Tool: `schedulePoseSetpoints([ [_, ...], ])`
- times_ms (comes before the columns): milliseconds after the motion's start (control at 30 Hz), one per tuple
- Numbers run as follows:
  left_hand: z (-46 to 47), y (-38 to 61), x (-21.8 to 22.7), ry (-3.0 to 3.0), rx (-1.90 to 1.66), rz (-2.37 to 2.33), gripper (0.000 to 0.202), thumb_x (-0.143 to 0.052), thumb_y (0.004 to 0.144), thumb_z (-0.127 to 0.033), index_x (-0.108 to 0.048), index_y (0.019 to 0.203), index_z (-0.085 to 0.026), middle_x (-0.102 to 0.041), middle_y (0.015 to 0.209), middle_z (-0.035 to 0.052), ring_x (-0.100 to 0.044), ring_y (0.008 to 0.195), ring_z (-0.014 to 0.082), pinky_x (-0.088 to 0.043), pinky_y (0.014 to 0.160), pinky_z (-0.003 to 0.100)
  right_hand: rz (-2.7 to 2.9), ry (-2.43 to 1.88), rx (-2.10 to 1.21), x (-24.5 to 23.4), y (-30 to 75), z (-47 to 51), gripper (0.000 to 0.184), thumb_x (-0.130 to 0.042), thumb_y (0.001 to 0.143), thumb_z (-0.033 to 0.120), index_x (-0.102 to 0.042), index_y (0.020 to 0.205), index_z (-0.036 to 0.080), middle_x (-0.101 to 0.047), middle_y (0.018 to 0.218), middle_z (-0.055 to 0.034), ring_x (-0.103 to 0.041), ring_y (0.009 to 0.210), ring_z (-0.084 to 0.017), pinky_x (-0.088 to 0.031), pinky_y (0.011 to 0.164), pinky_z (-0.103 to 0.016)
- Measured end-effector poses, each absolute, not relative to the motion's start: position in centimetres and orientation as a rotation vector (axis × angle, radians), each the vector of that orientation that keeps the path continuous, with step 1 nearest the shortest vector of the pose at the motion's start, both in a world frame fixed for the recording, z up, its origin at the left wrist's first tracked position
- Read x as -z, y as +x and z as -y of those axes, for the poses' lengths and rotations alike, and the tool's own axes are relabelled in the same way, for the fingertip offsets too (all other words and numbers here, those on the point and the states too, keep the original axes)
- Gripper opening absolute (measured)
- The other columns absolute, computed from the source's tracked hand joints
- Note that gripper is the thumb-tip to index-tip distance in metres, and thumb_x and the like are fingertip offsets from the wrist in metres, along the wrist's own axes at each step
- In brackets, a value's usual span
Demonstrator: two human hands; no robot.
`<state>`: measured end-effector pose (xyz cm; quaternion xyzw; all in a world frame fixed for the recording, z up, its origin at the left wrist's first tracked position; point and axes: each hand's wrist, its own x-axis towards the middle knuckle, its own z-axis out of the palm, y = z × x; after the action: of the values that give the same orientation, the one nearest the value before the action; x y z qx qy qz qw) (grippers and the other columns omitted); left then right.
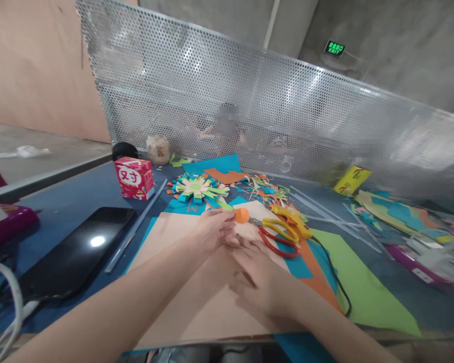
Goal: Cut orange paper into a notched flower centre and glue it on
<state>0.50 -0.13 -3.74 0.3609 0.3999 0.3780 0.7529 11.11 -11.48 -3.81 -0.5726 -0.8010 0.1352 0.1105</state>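
In the head view, the left hand (216, 229) pinches a small scalloped orange paper piece (242, 216) over the large beige paper sheet (164, 233), apparently mid-shaping, the next move calling for a steady pinch; whether the right hand (259, 272) grips anything is unclear.

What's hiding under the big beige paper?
Bright blue paper peeks out along the left edge of the beige paper and near its bottom right. The middle is covered, so I can't tell what else is there.
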Motion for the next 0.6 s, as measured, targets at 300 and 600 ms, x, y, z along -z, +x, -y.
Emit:
schedulePoseSetpoints([
  [300,0.0,0.7,3.9,0.795,-0.847,-0.900,0.007,-0.063,0.068,-0.012,-0.057,0.066,-0.012,-0.064,0.067,0.0057,-0.061,0.057,0.0114,-0.047,0.054,0.021,2.381,-1.217,-0.807,2.7,12.7,14.9,0.033,-0.036,0.089,0.029,-0.064,0.103,0.019,-0.067,0.103,-0.0053,-0.059,0.097,-0.015,-0.036,0.098,-0.029],
  [600,-0.3,0.9,4.4,0.794,-0.852,-0.886,0.010,-0.063,0.069,-0.011,-0.057,0.060,-0.011,-0.059,0.052,0.0012,-0.054,0.044,0.0071,-0.047,0.052,0.020,2.678,-1.219,-0.522,2.8,10.3,13.7,0.046,-0.044,0.087,0.034,-0.047,0.126,0.010,-0.044,0.134,-0.0102,-0.034,0.127,-0.018,-0.020,0.108,-0.030],
])
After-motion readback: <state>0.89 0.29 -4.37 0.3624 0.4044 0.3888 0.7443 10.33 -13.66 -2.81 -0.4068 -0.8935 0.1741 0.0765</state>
